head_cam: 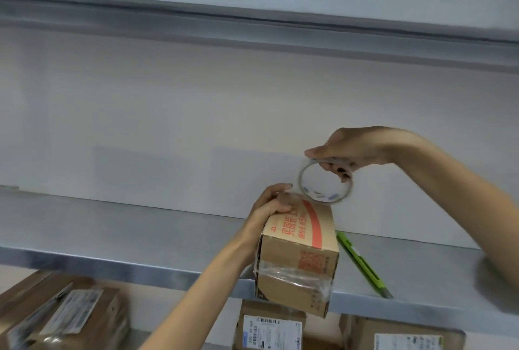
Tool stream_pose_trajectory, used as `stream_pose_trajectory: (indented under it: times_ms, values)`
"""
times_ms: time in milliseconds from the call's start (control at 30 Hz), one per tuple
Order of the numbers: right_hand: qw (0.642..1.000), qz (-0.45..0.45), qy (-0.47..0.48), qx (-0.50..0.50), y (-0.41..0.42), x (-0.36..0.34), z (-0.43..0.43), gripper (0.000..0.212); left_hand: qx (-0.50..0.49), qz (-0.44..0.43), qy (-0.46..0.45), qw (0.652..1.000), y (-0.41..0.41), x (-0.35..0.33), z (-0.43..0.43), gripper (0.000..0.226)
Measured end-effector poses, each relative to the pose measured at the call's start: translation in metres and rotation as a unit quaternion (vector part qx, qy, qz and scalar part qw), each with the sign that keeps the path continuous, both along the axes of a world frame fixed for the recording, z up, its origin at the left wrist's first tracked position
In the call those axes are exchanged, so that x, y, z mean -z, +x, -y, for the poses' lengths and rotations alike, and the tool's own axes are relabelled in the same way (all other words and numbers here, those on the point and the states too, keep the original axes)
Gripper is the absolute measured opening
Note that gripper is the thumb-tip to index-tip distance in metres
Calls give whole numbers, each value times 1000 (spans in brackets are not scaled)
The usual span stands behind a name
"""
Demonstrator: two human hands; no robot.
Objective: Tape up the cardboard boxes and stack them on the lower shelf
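A small cardboard box point(300, 254) with red print stands on the front edge of the steel shelf point(140, 234), clear tape stretched over its near end. My left hand point(271, 203) grips the box's far top corner. My right hand point(345, 153) holds a roll of clear tape point(325, 184) just above the box's far end, fingers hooked through the ring. Tape appears to run from the roll onto the box top by my left fingers.
A green utility knife point(362, 262) lies on the shelf right of the box. Below, on the lower shelf, sit labelled cardboard boxes at left point(64, 316), centre point(271, 330) and right point(404, 335). A steel upper shelf point(252, 13) spans overhead.
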State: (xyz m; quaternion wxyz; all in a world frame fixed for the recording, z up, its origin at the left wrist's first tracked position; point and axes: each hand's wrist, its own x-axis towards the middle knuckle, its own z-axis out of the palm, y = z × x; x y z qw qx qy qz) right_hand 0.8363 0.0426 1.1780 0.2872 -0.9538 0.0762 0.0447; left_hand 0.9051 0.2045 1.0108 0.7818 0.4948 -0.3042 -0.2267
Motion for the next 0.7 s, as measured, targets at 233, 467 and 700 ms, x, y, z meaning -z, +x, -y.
stream_pose_trajectory:
  times_ms: [233, 467, 700]
  values:
    - [990, -53, -96, 93, -24, 32, 44, 46, 15, 1, -30, 999, 4, 5, 2, 59]
    - [994, -51, -18, 91, -18, 66, 51, 48, -17, 85, -7, 996, 3, 4, -3, 57]
    - [995, -63, 33, 68, -11, 88, 43, 50, -32, 195, 193, 961, 15, -16, -26, 69]
